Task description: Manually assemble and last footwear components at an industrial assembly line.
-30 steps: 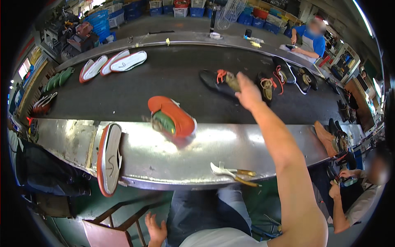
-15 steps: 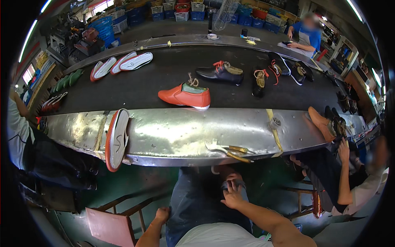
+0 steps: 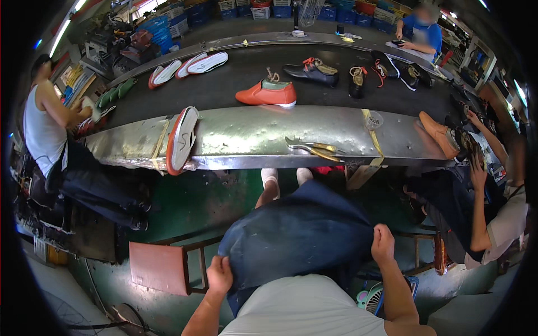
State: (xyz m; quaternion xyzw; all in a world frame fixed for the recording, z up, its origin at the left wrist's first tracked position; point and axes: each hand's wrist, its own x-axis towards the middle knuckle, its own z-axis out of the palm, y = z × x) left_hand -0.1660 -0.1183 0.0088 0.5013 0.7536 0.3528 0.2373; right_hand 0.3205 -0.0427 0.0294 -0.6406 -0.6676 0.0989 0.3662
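A dark blue apron (image 3: 297, 235) spreads out over my lap, its cloth lifted and billowing. My left hand (image 3: 219, 274) is closed on its left edge. At the opposite edge, my right hand (image 3: 383, 244) grips the cloth in a fist. Ahead of the apron, pincers (image 3: 316, 150) with yellowish handles lie on the metal bench ledge (image 3: 241, 134), touched by neither hand. A red-edged shoe with a white sole (image 3: 182, 141) leans over the ledge on the left. Behind the ledge stands a red-orange slip-on shoe (image 3: 266, 92) with a cord loop on top.
A dark conveyor belt (image 3: 207, 87) carries several black, green and white-soled shoes. A pink-seated stool (image 3: 159, 267) stands left of me, a small green fan (image 3: 370, 299) right. Co-workers sit at both sides and across the belt. A tan shoe (image 3: 437, 134) rests on the right ledge.
Both hands have moved apart and now hold the apron's edges, raising it; before, the right was at my knee and the left beside my lap. The view has tilted down.
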